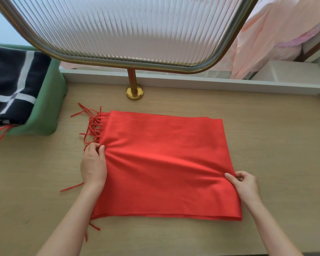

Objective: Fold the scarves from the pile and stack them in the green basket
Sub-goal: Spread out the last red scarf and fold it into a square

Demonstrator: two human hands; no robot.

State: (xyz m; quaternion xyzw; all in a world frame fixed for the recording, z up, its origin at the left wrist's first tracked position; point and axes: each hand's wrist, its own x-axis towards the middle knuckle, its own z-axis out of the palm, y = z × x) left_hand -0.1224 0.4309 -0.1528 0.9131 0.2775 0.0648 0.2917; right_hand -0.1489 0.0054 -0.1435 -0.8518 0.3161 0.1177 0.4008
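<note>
A red scarf (164, 163) lies folded into a wide rectangle in the middle of the wooden table, its tassels trailing off the left edge. My left hand (93, 163) pinches the scarf's left edge near the tassels, bunching the cloth there. My right hand (245, 185) pinches the right edge, with creases running between the two grips. The green basket (50, 108) stands at the far left and holds a folded dark navy scarf with white stripes (13, 85). A few red tassels hang over the basket's front rim.
A ribbed glass panel in a brass frame (129, 30) rises behind the scarf on a brass post (134, 89). A white ledge (192, 81) runs along the table's back edge. Pink fabric (277, 34) hangs at the upper right.
</note>
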